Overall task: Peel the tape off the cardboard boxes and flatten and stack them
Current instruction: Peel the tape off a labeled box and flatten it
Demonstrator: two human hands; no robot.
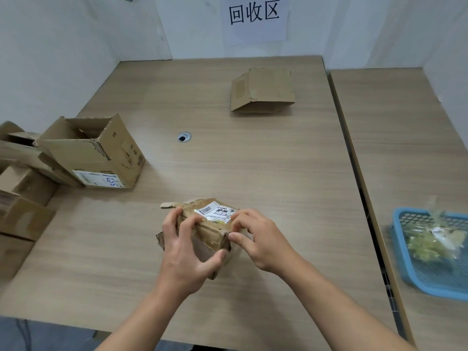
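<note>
While only the head view was available, it showed both hands working on a small battered cardboard box (210, 229) sitting near the front middle of the wooden surface (278, 173). Left hand (184, 252) was wrapped round the box's near-left side, fingers curled over the top edge and thumb pressed on the lower right corner, so closed on the box. Right hand (258, 239) sat against the box's right end, fingertips pinched at the edge of the shipping label (215, 211) or at tape there; could not tell which, glare on the plastic hid it. Judged step: starting to pick up a tape edge. One flattened box (262, 91) lay at the far side of the surface, under the paper sign (254, 17), likely the stack spot. An open upright box (93, 153) stood at the left, touching a pile of further boxes (20, 186) at the left edge, so most of the job looked undone. A blue basket (430, 254) with crumpled clear scraps in it sat on the adjoining surface to the right, well apart from the hands. Risks: cardboard already torn and soft, so a hard pull could rip the paper layer off instead of freeing the tape; tape could snap short and leave strips; a light box held one-handed could slide or twist under the pull.
</note>
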